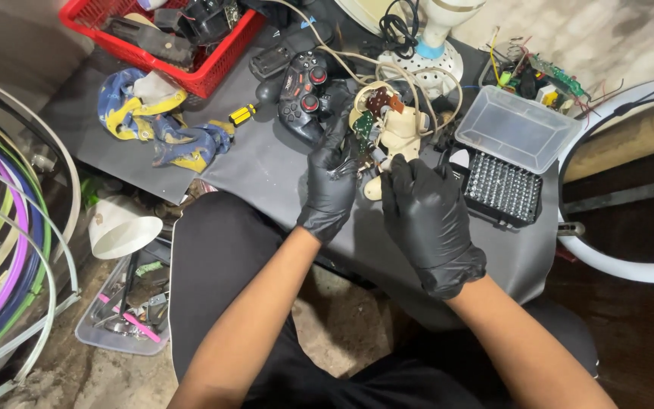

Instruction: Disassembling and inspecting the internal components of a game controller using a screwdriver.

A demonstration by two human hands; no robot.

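Both my hands wear black gloves. My left hand (330, 182) grips the side of a small cream plastic device (399, 130) whose casing is off, with a green circuit board (362, 130) and a brown board showing. My right hand (425, 216) is closed just below the device, holding what looks like a thin tool against it; its tip is hidden by my fingers. Beige wires (387, 72) run from the device toward the back of the grey table (266, 170).
A black game controller (304, 95) lies just behind my left hand. A screwdriver bit case (502, 189) with its clear lid up stands to the right. A red basket (168, 38), a blue-yellow rag (153, 121), a white lamp base (433, 57), loose electronics and coloured hoops (9, 250) surround the table.
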